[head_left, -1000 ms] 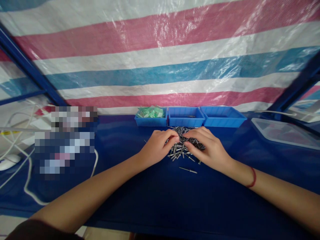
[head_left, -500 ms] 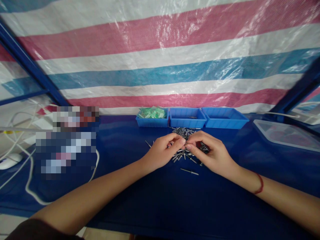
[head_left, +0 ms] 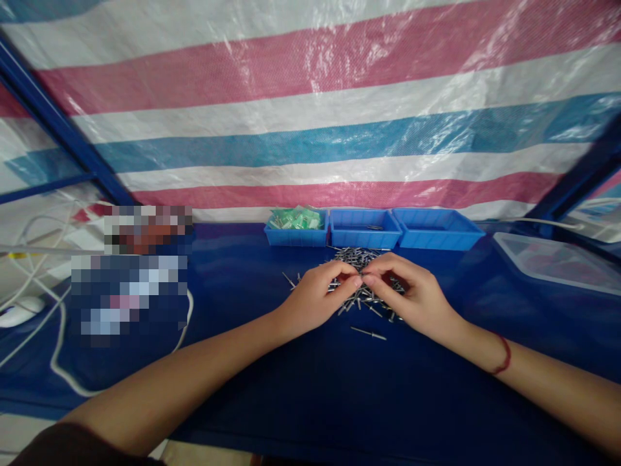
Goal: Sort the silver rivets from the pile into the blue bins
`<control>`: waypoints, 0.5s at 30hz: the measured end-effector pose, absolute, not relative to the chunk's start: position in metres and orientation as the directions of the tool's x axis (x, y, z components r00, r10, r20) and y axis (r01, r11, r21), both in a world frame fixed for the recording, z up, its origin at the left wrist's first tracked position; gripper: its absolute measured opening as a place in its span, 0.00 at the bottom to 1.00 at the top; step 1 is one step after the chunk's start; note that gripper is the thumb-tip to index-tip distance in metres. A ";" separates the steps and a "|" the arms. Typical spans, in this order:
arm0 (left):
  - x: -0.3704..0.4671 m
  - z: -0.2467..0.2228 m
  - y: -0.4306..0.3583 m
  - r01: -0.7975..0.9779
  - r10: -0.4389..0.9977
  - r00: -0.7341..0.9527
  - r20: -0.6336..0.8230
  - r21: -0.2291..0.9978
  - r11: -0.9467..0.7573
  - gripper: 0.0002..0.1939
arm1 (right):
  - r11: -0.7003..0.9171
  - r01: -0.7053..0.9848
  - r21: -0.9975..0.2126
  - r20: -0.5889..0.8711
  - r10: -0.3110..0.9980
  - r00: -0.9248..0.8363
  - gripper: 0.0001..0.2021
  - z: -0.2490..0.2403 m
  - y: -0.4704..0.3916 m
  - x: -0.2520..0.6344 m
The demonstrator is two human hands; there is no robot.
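A loose pile of metal blind rivets [head_left: 358, 255] lies on the blue tabletop, partly covered by my hands. Over its middle, my left hand [head_left: 317, 294] and my right hand [head_left: 412, 294] meet with thumbs and index fingers pinched. A small bit of metal shows between the fingertips, seemingly one blind rivet held by both hands; the fingers hide most of it. One separate rivet [head_left: 369, 333] lies in front of the pile. Another rivet [head_left: 288, 280] pokes out left of my left hand.
Behind the pile stand three blue bins: the left bin [head_left: 295, 238] holds green-and-clear packets, the middle bin [head_left: 363, 238] a few rivets, the right bin [head_left: 439, 241] nothing visible. A translucent lid or tray [head_left: 557, 265] lies right. White cables [head_left: 61, 356] and a mouse [head_left: 22, 312] are left.
The fingertips of both hands have shifted slightly and drawn closer together at the pinch. The pile, the separate rivet and the bins stay where they were.
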State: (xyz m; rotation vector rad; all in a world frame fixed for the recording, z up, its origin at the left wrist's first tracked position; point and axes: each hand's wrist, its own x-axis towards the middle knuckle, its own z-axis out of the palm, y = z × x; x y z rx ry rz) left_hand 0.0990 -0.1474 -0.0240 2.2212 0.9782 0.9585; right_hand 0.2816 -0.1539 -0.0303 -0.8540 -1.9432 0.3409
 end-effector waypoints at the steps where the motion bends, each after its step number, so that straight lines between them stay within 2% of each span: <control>1: 0.099 -0.025 -0.147 0.405 0.779 0.492 0.389 0.690 -0.600 0.09 | 0.720 0.422 -0.552 0.656 0.687 -0.313 0.03 -0.030 -0.154 0.282; 6: 0.099 -0.027 -0.146 0.395 0.751 0.516 0.412 0.664 -0.635 0.06 | 0.746 0.412 -0.523 0.660 0.660 -0.358 0.04 -0.029 -0.155 0.283; 15: 0.098 -0.026 -0.146 0.395 0.770 0.396 0.500 0.664 -0.635 0.04 | 0.793 0.420 -0.441 0.669 0.602 -0.435 0.08 -0.030 -0.151 0.287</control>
